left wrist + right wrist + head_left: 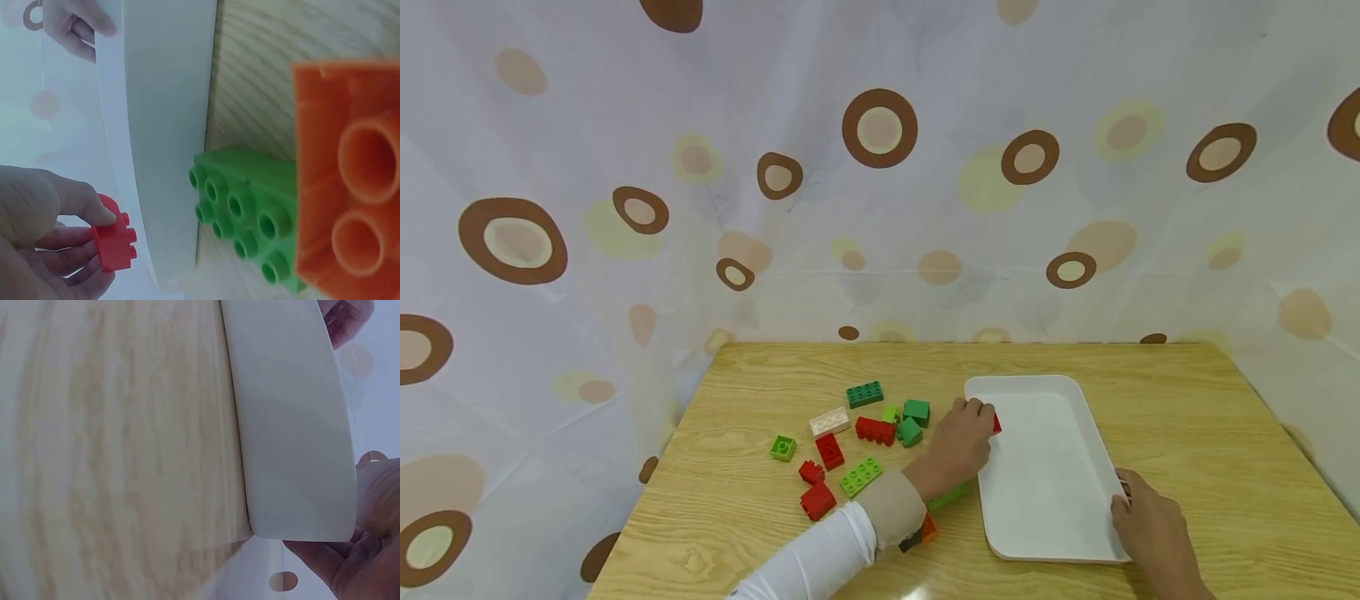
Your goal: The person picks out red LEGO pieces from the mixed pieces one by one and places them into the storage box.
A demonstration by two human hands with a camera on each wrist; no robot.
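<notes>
My left hand pinches a red toy building brick between thumb and fingers, at the left rim of a white tray. In the head view the hand hides most of that brick, and only a red corner shows. On the opposite side, my right hand grips the tray's right edge near its front corner, thumb at the rim. The right wrist view has the tray's outer wall with the right hand at its end. Inside, the tray floor is bare where it shows.
Left of the tray lie several loose bricks: a dark green one, a white one, a red one and a lime one. Close by the left wrist are a green brick and an orange one. A patterned curtain stands behind.
</notes>
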